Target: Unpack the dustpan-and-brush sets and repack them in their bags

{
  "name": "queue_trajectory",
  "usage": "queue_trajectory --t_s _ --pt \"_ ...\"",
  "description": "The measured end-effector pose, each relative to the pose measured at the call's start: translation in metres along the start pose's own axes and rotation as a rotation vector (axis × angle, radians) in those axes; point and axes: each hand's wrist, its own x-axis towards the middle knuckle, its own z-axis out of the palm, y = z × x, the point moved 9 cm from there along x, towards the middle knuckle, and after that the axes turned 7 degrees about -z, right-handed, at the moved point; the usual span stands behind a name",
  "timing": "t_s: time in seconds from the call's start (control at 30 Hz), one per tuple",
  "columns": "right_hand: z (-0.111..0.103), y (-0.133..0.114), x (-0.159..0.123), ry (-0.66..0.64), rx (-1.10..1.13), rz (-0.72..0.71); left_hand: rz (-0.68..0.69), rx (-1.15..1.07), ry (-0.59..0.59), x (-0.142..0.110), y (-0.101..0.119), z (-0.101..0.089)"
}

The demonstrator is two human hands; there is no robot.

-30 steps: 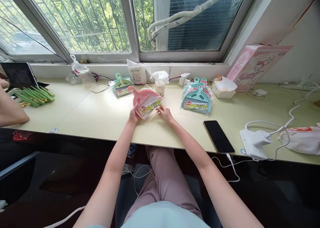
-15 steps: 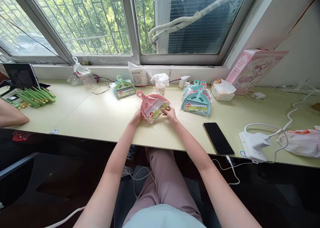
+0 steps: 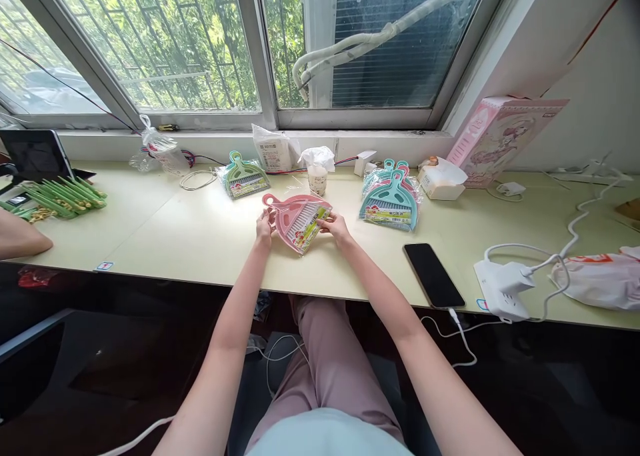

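Note:
Between my hands, tilted above the table's front half, is a pink dustpan and brush set [image 3: 295, 217] in a clear wrapper with a green and yellow label. My left hand [image 3: 265, 227] is closed on its handle end. My right hand [image 3: 335, 228] pinches the label-side edge of the wrapper. Farther right lies a pile of wrapped dustpan sets [image 3: 391, 199], a turquoise one on top and pink showing beneath. A green wrapped dustpan set [image 3: 245, 176] lies behind and to the left of the held one.
A phone [image 3: 434, 276] and a white power strip [image 3: 503, 289] with cables lie at the table's [image 3: 165, 243] right front. Along the back stand a lidded cup [image 3: 317, 179], a tissue box [image 3: 443, 181] and a pink box [image 3: 500, 139]. Another person's arm [image 3: 23, 236] rests at far left, near green stalks [image 3: 65, 196].
The pink dustpan set has turned, its handle swinging left and down. My left hand has moved left and up toward the handle. My right hand keeps its pinch.

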Motion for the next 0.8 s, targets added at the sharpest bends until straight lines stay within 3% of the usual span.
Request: queue_trajectory --t_s 0.17,0.27,0.33,0.43,0.57,0.67,0.73,0.8 --pt "0.003 -0.004 -0.002 -0.06 -0.001 0.014 0.058 -0.035 0.05 0.003 0.006 -0.01" --pt "-0.002 -0.005 0.0 -0.065 -0.002 0.023 0.087 -0.097 0.137 0.007 0.013 -0.028" --pt "-0.008 -0.005 0.001 -0.047 -0.001 0.027 0.116 -0.122 0.295 0.008 0.02 -0.053" --pt "-0.018 -0.006 0.003 0.018 0.026 0.019 0.243 0.013 0.615 -0.005 0.041 -0.093" --pt "-0.03 -0.005 0.004 0.131 0.101 0.02 0.359 0.21 0.982 -0.039 0.06 -0.12" --pt "-0.036 -0.001 0.004 0.188 0.163 0.035 0.307 0.337 1.181 -0.065 0.067 -0.122" --pt "-0.037 0.0 0.003 0.202 0.174 0.038 0.278 0.413 1.168 -0.074 0.074 -0.115" --pt "-0.038 0.001 0.003 0.209 0.16 0.04 0.311 0.491 1.067 -0.079 0.085 -0.102"
